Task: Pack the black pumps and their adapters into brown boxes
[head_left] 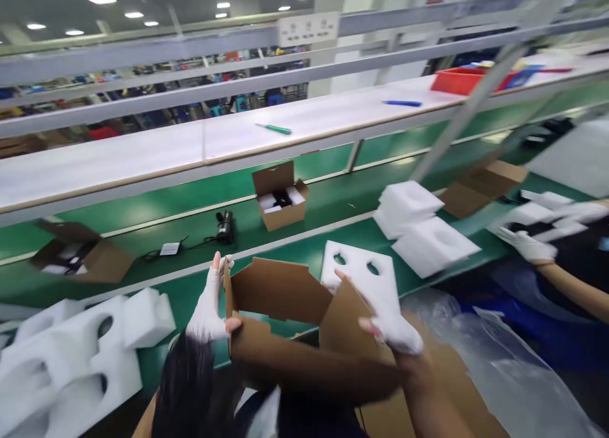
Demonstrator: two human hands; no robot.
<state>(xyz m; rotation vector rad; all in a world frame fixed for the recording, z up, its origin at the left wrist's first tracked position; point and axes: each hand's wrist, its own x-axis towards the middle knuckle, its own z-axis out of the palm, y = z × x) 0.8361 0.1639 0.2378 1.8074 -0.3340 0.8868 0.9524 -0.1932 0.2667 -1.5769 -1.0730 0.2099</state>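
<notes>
A brown cardboard box (pixel 280 289) is held between my two gloved hands, its walls standing and its middle open so the green bench shows through. My left hand (pixel 212 305) grips the left wall, thumb on the near side and fingers behind. On the right wall, my right hand (pixel 387 321) is closed with thumb and fingers around the cardboard. A long flap of the box hangs blurred toward my body. Just behind the right wall lies a white foam block (pixel 361 270) with two round holes.
White foam pieces (pixel 71 355) crowd the bench at left; more foam blocks (pixel 419 225) sit at right. On the conveyor are an open box (pixel 283 210), a black cylindrical device (pixel 225 227) and another box (pixel 85 254). A co-worker's gloved hand (pixel 528 244) works at far right.
</notes>
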